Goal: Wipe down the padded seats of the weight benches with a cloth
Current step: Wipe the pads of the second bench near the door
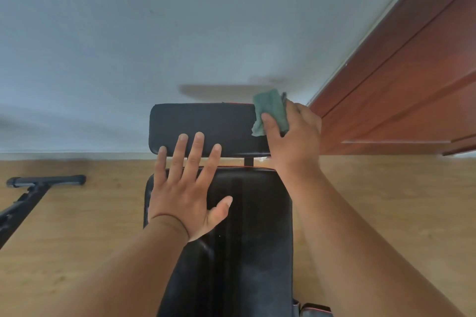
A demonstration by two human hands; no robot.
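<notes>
A pale wall (128, 33) fills the upper part of the frame, meeting a light wooden floor (77, 226) across the middle, and a reddish-brown wooden door (412, 72) runs along the upper right. In the centre you have a black weight bench: a short padded headrest pad (201, 126) close to the wall, and below it the long padded seat (252, 239) stretching toward the bottom of the frame, the two joined by a narrow black post.

Your left hand (185, 188) lies flat with fingers spread and straight, palm over the upper left of the long seat, fingertips reaching onto the headrest pad; its grip holds nothing. Your right hand (293, 136) grips the green cloth (270, 113) at the right end of the headrest pad, thumb pressing the cloth, fingers curled round behind it.

At the left of the frame, a black T-shaped metal frame foot (43, 183) rests on the floor, well apart from the bench.
</notes>
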